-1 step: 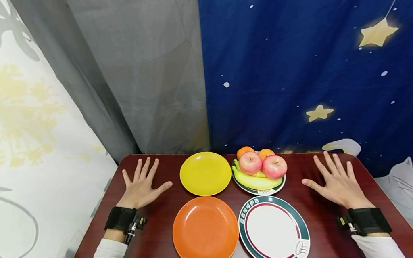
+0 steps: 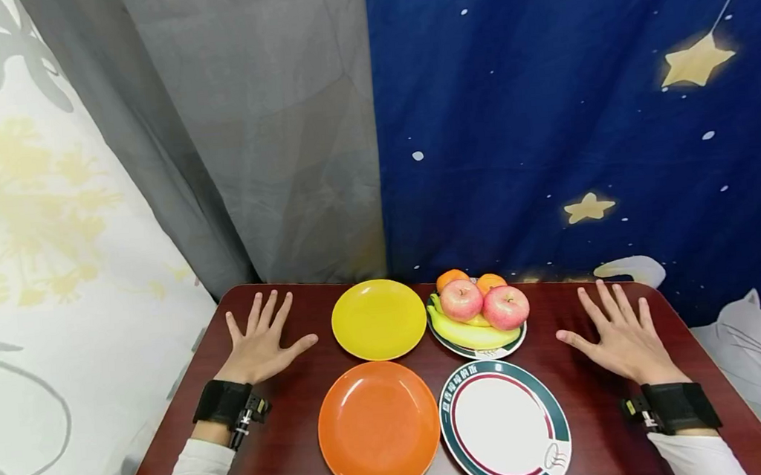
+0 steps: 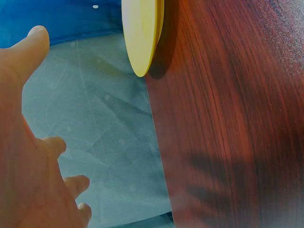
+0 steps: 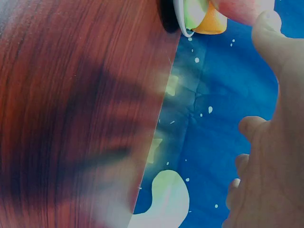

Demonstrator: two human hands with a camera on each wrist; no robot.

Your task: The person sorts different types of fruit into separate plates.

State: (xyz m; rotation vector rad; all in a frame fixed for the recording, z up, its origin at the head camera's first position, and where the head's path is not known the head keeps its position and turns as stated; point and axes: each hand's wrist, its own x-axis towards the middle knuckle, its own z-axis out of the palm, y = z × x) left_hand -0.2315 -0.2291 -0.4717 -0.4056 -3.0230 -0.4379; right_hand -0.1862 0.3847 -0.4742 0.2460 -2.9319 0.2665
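Honestly, from my end the left hand (image 2: 262,351) and right hand (image 2: 623,338) both look empty, fingers splayed. The right one's nearer the fruit plate (image 2: 458,347), which sits around its 9 o'clock and the left's 3. The banana (image 2: 472,335) runs roughly 10-to-4. Apples (image 2: 461,300) hide part of the oranges (image 2: 452,279); can't make out the yellow bit (image 2: 477,321) behind the banana.

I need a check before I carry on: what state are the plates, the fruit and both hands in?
Yellow plate: empty
Orange plate: empty
Front green-rimmed plate: empty
Back green-rimmed plate: loaded
Fruit: heaped on that plate
Left hand: outspread, holding nothing
Right hand: outspread, holding nothing
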